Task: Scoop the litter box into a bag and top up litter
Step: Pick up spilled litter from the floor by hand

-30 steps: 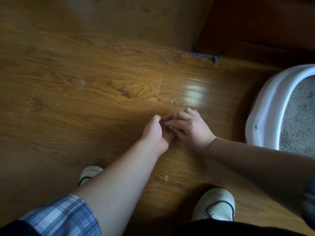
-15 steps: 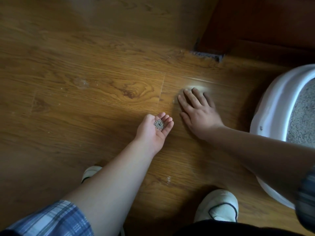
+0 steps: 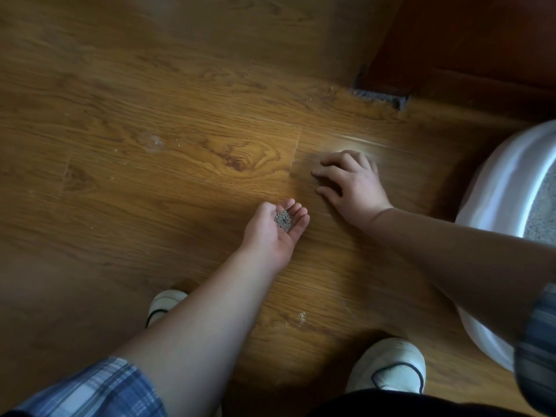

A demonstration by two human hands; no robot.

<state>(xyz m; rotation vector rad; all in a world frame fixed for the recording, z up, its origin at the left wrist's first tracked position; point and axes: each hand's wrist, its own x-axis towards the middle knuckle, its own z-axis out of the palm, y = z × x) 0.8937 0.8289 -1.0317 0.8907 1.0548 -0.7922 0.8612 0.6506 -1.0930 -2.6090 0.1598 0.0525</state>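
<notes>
Grey litter granules [image 3: 283,220], one small heap, lie in the cupped left hand [image 3: 270,233], fingers curled round them. Right hand [image 3: 352,185] claws the wood floor [image 3: 150,115]; grip indeterminate. One litter box [image 3: 505,188] at the right edge; two shoes [image 3: 388,365].

Wood floor, and a few things down on it.
The plank floor [image 3: 180,100] shows a glare patch mid-right. The white litter box [image 3: 505,182] sits at the right edge, with the left shoe [image 3: 164,302] and right shoe [image 3: 388,365] planted below. There are pale specks [image 3: 302,317] between the shoes and a cloudy smudge [image 3: 153,142] out left. The right hand [image 3: 352,182] has bent fingers on the boards by the glare.
</notes>
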